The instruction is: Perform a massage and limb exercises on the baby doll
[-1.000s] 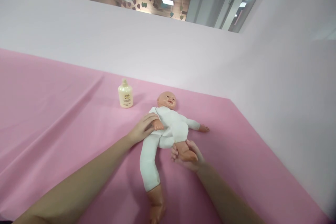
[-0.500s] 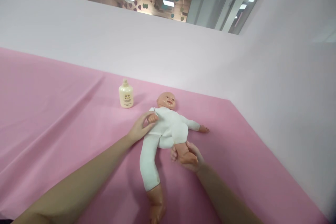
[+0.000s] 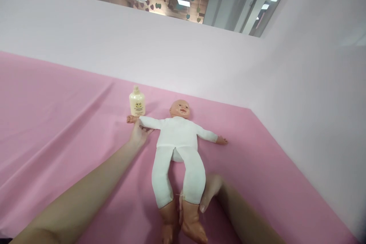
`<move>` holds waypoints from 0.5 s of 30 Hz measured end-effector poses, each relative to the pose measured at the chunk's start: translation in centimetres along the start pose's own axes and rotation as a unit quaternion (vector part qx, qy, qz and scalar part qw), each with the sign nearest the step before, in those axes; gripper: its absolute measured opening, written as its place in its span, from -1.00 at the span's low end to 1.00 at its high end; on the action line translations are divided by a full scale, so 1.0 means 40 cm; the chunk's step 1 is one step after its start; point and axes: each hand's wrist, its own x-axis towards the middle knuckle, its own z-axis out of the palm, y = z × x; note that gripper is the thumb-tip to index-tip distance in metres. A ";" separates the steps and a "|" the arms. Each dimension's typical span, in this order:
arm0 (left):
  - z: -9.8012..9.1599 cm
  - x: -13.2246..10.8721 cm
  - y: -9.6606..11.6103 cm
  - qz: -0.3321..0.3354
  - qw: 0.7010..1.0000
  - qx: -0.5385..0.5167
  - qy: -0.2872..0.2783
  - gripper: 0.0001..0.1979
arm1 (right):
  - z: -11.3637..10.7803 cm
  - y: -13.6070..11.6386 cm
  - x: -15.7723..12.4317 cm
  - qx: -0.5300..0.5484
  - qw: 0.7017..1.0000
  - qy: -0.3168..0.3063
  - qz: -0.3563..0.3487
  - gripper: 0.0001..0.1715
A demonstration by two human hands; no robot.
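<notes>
**Asker:** What is different from half a second ago?

**Me:** The doll (image 3: 177, 137) was folded then, one arm bent over its chest and one knee drawn up; now that arm lies straight out to the side and both legs lie side by side. I judge both stretches to be at full reach, with the doll flat on its back on the table (image 3: 57, 129).

**Asker:** And your hands?

**Me:** They are well apart; my left hand (image 3: 139, 133) holds the doll's sleeve near the wrist from below, though how tightly I cannot tell; my right hand (image 3: 210, 192) is closed round the lower leg just above the foot, with the thumb showing on the outside.

**Asker:** How much room is there?

**Me:** The stretched arm ends just beside the bottle (image 3: 137, 101), which stands upright; I cannot tell whether they touch. On the right the table ends at the wall (image 3: 314, 129), and the doll's free arm points that way with pink cloth beyond it. The far edge runs near the head; the feet reach the bottom of my view. The widest open cloth lies to my left, creased but bare.
</notes>
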 end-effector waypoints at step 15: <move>-0.001 -0.030 -0.014 0.140 0.978 0.100 -0.120 -0.64 | -0.028 0.088 0.018 0.124 0.970 -0.098 -0.187 -0.41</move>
